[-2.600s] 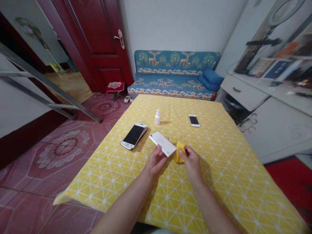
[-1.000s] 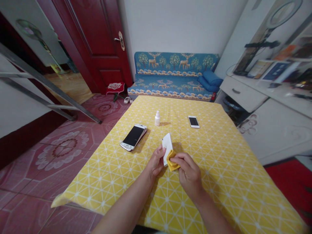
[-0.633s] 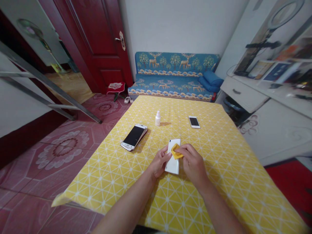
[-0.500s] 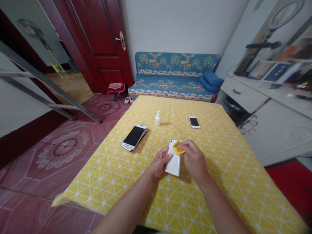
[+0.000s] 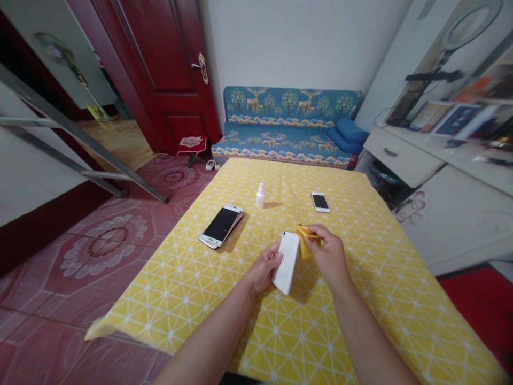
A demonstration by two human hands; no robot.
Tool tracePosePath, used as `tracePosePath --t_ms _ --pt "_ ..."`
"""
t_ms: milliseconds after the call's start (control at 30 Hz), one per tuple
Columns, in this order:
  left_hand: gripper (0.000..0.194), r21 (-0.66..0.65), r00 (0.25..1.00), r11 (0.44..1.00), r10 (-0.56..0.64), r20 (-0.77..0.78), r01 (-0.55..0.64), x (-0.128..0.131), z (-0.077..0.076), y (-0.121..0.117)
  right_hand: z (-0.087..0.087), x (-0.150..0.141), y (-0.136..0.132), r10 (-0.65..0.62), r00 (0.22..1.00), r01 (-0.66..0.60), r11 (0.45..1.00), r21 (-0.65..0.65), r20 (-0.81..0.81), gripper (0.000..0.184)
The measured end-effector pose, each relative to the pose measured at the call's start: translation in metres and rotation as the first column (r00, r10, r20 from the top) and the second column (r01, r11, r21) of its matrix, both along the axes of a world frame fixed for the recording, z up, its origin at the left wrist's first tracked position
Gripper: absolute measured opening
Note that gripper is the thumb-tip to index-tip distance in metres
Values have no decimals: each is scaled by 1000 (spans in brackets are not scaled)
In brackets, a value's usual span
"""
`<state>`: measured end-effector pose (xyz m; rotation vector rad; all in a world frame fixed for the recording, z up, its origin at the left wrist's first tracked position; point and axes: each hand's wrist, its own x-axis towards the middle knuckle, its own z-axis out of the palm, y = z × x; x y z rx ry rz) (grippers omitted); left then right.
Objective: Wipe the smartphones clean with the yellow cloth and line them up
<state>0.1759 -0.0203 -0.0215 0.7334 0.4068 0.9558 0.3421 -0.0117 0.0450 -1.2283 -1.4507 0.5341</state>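
Note:
My left hand point(image 5: 263, 269) grips a white smartphone point(image 5: 286, 263) by its left side, thumb on the back. The phone is tilted, its camera end pointing away from me and its right edge showing. In my right hand point(image 5: 329, 251) a folded yellow cloth point(image 5: 306, 239) is pinched between thumb and fingers, just beside the phone's upper right edge. Whether the cloth touches that edge I cannot tell. Beyond the hands stands a small white spray bottle point(image 5: 260, 197). To the left lies a stack of phones point(image 5: 221, 226), the top one white-framed with a dark screen.
Another white phone point(image 5: 320, 202) lies at the far right of the table, which has a yellow patterned tablecloth point(image 5: 192, 299). Behind it is a blue sofa point(image 5: 276, 133). A white cabinet point(image 5: 460, 214) stands at right, a metal ladder-like frame point(image 5: 88, 144) at left.
My right hand has moved right with the cloth, off the phone's back to its edge. The phone has tilted in my left hand, so its side shows more.

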Motion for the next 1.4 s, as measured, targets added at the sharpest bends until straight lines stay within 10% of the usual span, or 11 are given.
tracePosePath --t_ms 300,833,1400 --pt "62 5 999 999 -34 -20 34 -2 3 -2 16 -10 -9 44 997 -52 992 117 66 27" --pt "58 -209 982 969 -102 157 134 -9 8 -1 -43 -3 9 -83 989 45 956 -291 -121 25" --pt "30 -475 929 872 75 363 116 -5 7 2 -15 -47 18 -23 946 2 998 63 322 39"
